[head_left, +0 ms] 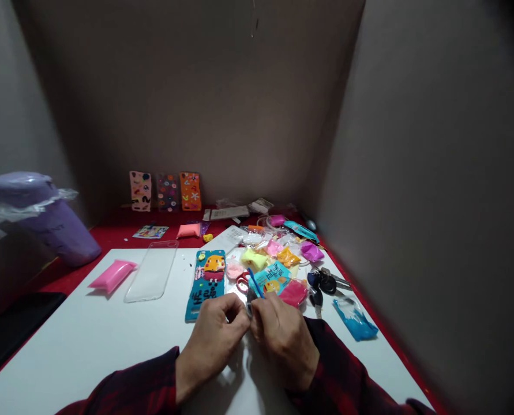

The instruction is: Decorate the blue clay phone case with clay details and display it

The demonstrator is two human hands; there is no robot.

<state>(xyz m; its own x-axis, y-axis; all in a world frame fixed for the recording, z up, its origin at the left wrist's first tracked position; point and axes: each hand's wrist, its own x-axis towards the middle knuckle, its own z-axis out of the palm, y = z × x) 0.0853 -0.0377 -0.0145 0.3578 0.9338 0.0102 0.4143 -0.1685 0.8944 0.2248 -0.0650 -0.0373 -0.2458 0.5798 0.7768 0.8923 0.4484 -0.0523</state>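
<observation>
My left hand (217, 323) and my right hand (282, 334) meet low over the white board, fingertips pinched close together. Between them shows a small dark, partly shiny thing (250, 296), mostly hidden by the fingers. A thin blue stick (255, 283) rises just behind my right hand; whether that hand grips it I cannot tell. Beyond my left hand lies a teal phone case (208, 291) decorated with a yellow-and-red figure and black lettering. Red-handled scissors (242, 283) and a blue card with a cartoon figure (270, 279) lie just past the fingers.
On the white board (87, 340) are a clear phone case (153, 274), a pink clay packet (113, 276), keys (326, 281) and a blue clay bag (356, 320). Several colourful packets (288, 256) crowd the right. A purple tumbler (53, 219) stands left; decorated cases (190, 191) lean behind.
</observation>
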